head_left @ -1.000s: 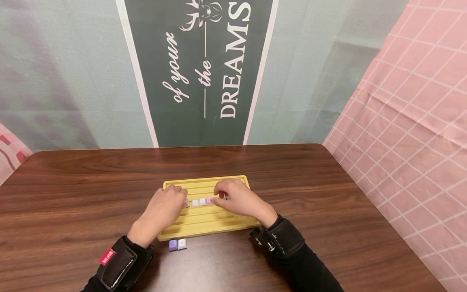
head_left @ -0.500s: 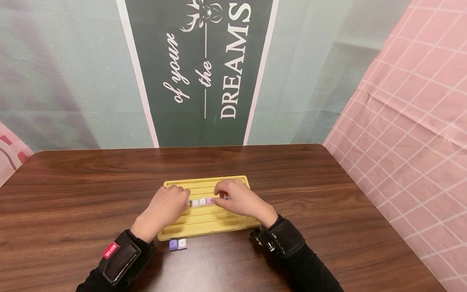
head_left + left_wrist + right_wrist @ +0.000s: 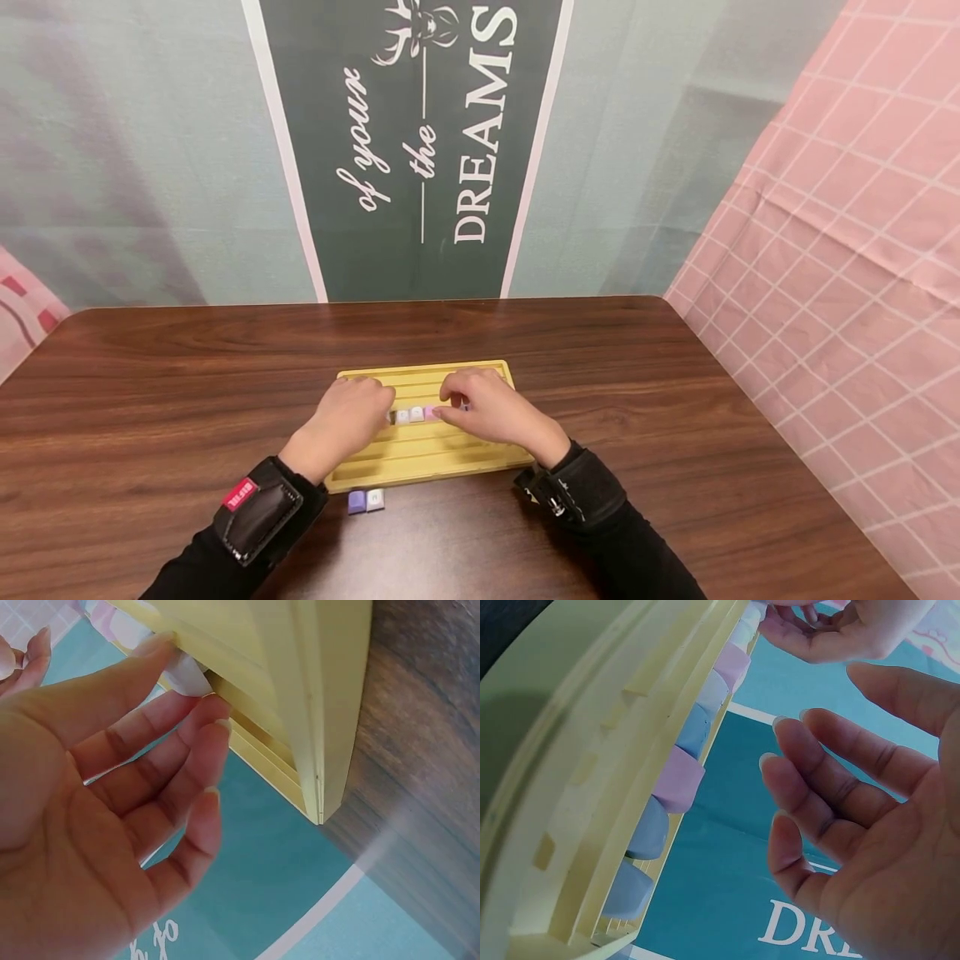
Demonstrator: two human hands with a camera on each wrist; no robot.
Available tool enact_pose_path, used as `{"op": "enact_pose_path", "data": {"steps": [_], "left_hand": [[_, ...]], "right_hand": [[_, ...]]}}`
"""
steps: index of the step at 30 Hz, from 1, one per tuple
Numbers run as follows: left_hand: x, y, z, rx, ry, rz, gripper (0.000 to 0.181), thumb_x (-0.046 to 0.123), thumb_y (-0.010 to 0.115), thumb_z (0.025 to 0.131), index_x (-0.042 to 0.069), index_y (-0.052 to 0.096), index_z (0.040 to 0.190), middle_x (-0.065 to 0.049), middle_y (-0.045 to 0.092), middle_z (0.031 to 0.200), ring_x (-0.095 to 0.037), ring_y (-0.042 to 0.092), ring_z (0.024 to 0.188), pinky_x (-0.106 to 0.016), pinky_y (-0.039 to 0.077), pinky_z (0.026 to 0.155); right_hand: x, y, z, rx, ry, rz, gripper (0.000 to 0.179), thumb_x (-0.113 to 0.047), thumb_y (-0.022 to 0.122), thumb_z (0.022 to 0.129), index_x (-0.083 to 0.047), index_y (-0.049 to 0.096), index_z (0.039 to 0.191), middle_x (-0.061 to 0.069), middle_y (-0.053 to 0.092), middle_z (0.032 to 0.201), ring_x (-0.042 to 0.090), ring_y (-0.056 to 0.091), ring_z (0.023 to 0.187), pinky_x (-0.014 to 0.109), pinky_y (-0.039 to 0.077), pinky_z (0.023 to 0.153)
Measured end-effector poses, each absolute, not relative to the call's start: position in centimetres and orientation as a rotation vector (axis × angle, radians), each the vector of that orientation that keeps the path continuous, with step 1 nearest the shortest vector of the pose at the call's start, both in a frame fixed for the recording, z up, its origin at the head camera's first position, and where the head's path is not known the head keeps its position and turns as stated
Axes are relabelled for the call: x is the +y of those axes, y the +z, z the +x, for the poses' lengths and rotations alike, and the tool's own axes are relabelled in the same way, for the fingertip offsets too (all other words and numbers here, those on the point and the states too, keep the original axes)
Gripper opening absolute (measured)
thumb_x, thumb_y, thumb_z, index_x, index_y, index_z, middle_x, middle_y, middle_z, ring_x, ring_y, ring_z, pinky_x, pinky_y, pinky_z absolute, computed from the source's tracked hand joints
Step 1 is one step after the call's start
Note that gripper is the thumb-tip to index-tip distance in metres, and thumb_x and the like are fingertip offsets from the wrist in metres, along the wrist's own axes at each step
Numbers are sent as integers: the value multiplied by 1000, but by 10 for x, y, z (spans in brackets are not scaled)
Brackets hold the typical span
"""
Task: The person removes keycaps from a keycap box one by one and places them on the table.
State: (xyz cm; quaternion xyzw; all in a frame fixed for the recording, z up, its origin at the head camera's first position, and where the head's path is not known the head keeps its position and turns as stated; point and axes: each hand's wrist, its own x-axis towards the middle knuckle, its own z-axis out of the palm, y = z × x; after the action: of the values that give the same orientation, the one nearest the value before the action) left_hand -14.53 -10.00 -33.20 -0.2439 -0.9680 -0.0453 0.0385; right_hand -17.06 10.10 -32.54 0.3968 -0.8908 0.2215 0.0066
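A yellow ridged tray [image 3: 427, 462] lies on the table with a row of keycaps along its middle groove. My left hand [image 3: 347, 419] is over the left part of that row. In the left wrist view, its thumb and forefinger pinch a white keycap [image 3: 185, 676] set in the groove. My right hand [image 3: 489, 407] hovers over the row's right part, fingers loosely bent. The right wrist view shows this hand holding nothing, apart from the pink keycap [image 3: 679, 780] and blue keycap [image 3: 628, 889]. From above, the right hand hides part of the row.
On the table [image 3: 675, 433], just off the tray's near edge, a purple keycap [image 3: 357, 502] and a white keycap [image 3: 375, 499] sit side by side. A printed cloth [image 3: 630, 150] hangs behind the table, and a pink checked cloth [image 3: 862, 275] at the right.
My left hand has slid a little to the right along the row, closer to the white keycaps in the middle. The right hand has kept its place.
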Motion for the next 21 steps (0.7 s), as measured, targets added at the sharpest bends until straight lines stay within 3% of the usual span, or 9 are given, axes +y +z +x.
{"op": "enact_pose_path", "data": {"steps": [7, 21], "left_hand": [[-100, -332, -146, -2980, -131, -753, 12, 1, 68, 74, 6, 58, 70, -3, 53, 62, -14, 42, 55, -29, 34, 51], [-100, -332, -142, -2943, -64, -805, 8, -4, 64, 77, 2, 60, 74, -6, 53, 66, -19, 51, 60, -33, 39, 52]], "right_hand": [[101, -327, -171, -2776, 693, 1258, 14, -20, 66, 84, -7, 63, 82, -4, 52, 68, 8, 46, 62, 21, 39, 58], [101, -326, -170, -2794, 685, 1254, 12, -20, 66, 84, -8, 63, 81, -5, 50, 67, 8, 44, 61, 20, 38, 57]]}}
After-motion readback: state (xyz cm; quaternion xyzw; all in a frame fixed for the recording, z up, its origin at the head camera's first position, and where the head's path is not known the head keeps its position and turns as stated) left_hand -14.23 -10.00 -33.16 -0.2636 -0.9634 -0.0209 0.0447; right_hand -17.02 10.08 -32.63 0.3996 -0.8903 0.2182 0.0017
